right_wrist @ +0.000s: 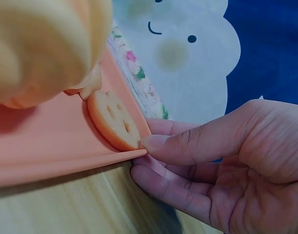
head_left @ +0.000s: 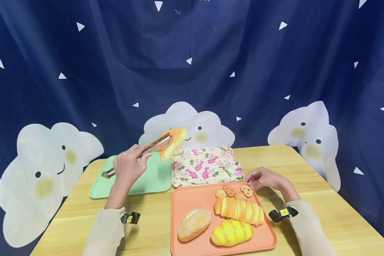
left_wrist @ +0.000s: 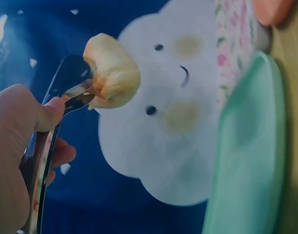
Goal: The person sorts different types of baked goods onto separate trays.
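Observation:
My left hand (head_left: 128, 170) grips metal tongs (head_left: 154, 144), whose tips clamp a golden piece of bread (head_left: 178, 136). This bread is held up over the far right part of the green tray (head_left: 155, 179). The left wrist view shows the thumb pressing the tongs (left_wrist: 47, 136) and the rounded, pale side of the bread (left_wrist: 115, 73). At the far right corner of the orange tray (head_left: 188, 199), my right hand (head_left: 266, 178) pinches the rim. Up close in the right wrist view, its thumb lies beside a pretzel-shaped cookie (right_wrist: 114, 122).
A flowered tray (head_left: 208, 165) lies behind the orange one. On the orange tray are an oval sugared bread (head_left: 194, 224), a yellow bread (head_left: 232, 233), a long ridged bread (head_left: 239, 210) and several cookies (head_left: 229, 191). A dark blue curtain (head_left: 211, 81) hangs behind the wooden table (head_left: 147, 220).

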`<control>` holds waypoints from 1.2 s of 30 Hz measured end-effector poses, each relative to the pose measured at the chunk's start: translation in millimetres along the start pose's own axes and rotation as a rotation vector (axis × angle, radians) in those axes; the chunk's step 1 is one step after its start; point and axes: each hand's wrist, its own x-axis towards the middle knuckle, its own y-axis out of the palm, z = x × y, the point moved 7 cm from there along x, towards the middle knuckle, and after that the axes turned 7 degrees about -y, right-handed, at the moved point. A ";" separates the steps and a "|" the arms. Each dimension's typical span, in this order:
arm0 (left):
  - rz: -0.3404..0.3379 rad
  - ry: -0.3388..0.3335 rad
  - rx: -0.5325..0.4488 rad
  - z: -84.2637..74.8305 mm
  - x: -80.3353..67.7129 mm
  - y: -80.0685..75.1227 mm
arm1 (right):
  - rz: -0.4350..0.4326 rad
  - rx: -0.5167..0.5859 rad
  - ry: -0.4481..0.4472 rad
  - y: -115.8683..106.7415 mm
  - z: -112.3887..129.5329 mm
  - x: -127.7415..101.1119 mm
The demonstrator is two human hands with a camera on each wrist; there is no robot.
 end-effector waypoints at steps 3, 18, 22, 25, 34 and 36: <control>-0.010 -0.039 0.033 12.3 -5.3 5.4 | 0.005 0.001 0.002 -0.3 0.5 0.1; 0.230 -0.160 0.190 46.8 -29.9 43.7 | -0.002 0.011 -0.003 -1.2 0.7 0.5; 0.307 -0.187 0.218 54.8 -35.5 50.3 | -0.001 0.014 -0.004 -1.0 0.7 -0.1; 0.347 -0.198 0.228 60.7 -38.0 52.6 | 0.004 0.025 -0.005 -0.6 0.4 0.4; 0.527 -0.346 0.263 92.7 -34.5 42.1 | 0.011 0.025 -0.011 -1.4 -1.3 1.0; 0.573 -0.419 0.268 106.4 -34.6 35.4 | 0.011 0.026 -0.011 -1.7 -1.3 0.6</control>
